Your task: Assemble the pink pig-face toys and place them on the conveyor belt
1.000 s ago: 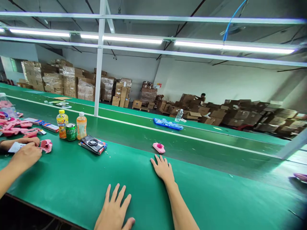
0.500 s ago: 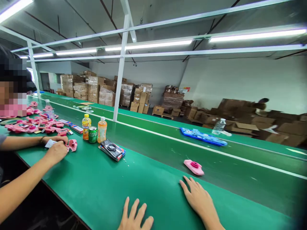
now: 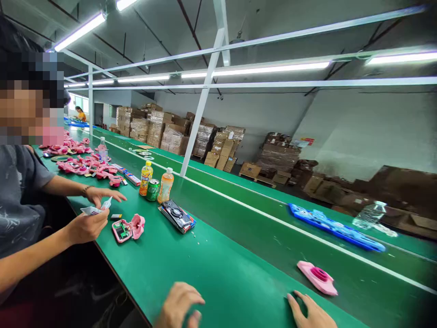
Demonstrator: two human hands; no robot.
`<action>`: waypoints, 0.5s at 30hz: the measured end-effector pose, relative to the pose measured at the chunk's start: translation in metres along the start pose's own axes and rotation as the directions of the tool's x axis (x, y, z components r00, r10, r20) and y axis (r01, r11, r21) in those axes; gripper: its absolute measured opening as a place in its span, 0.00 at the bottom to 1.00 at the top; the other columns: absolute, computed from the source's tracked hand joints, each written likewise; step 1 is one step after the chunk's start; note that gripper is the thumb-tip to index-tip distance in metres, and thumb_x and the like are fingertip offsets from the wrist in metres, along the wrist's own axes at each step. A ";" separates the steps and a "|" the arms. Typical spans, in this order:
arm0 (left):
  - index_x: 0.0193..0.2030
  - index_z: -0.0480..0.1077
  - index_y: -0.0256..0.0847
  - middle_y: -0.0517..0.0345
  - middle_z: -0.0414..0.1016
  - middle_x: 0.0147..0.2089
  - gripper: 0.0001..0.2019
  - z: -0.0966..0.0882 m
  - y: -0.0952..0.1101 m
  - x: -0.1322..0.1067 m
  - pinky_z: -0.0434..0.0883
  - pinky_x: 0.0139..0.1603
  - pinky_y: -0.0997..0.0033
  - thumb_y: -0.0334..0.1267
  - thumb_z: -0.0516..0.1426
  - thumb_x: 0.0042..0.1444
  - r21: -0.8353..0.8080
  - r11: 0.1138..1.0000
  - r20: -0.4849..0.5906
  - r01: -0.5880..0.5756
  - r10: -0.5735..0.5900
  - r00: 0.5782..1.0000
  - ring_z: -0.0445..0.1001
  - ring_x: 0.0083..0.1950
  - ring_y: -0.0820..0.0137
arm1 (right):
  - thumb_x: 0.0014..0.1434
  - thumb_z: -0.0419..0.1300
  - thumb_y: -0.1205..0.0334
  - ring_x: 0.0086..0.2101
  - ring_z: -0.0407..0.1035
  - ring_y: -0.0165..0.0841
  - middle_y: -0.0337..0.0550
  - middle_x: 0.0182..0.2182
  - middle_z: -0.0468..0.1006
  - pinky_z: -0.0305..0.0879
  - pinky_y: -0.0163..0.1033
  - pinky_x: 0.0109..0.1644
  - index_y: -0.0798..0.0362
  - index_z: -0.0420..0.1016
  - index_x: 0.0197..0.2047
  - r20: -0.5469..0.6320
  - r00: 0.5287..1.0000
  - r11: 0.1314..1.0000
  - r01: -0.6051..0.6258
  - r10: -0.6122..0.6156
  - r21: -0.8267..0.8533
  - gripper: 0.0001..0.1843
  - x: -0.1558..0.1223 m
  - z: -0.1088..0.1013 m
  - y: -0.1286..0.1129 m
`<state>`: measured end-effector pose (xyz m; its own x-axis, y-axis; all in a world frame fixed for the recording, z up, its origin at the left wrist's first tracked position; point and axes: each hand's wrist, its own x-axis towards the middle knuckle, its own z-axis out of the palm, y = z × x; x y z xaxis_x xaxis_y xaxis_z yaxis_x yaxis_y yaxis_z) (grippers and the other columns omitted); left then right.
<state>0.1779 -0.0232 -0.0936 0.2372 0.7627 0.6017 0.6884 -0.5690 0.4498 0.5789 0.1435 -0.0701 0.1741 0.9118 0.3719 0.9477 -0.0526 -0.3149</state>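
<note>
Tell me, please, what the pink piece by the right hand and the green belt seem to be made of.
The pink piece, just ahead of the right hand, looks like moulded plastic: uniform colour, rounded edges, a raised ring, a soft satin sheen. The green belt seems a smooth PVC or rubber sheet, semi-matte, with faint reflections.

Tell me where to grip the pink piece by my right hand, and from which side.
Pinch the pink piece across its long edges, from above on the near side, where the right hand is. It lies flat on the belt, leaving no gap beneath; its raised hub may offer a second grip.
</note>
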 end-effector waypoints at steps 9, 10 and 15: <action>0.60 0.67 0.37 0.41 0.70 0.60 0.19 -0.162 -0.132 0.015 0.66 0.67 0.53 0.38 0.43 0.71 0.395 0.615 -0.284 0.683 -0.626 0.727 0.69 0.63 0.55 | 0.64 0.50 0.40 0.37 0.79 0.41 0.51 0.42 0.83 0.77 0.45 0.44 0.52 0.77 0.54 0.032 0.883 0.778 0.395 -0.468 0.489 0.29 -0.063 0.008 -0.178; 0.58 0.68 0.36 0.40 0.71 0.58 0.18 -0.168 -0.144 0.025 0.67 0.64 0.52 0.39 0.44 0.70 0.413 0.590 -0.250 0.694 -0.659 0.709 0.72 0.61 0.54 | 0.65 0.51 0.41 0.36 0.78 0.39 0.48 0.41 0.83 0.76 0.43 0.43 0.51 0.76 0.55 0.075 0.821 0.726 0.453 -0.566 0.517 0.27 -0.077 0.012 -0.206; 0.51 0.71 0.32 0.35 0.72 0.54 0.16 -0.163 -0.148 0.057 0.73 0.51 0.50 0.40 0.47 0.69 0.493 0.546 -0.095 0.678 -0.741 0.665 0.79 0.50 0.50 | 0.64 0.59 0.45 0.41 0.77 0.38 0.45 0.42 0.81 0.72 0.40 0.47 0.50 0.77 0.54 0.111 0.721 0.644 0.526 -0.684 0.555 0.22 -0.130 0.032 -0.326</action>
<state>-0.0223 0.0541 -0.0179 -0.4173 0.8995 0.1294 0.8741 0.3582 0.3282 0.2384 0.0552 -0.0433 -0.5529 0.7384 0.3861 0.5536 0.6719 -0.4920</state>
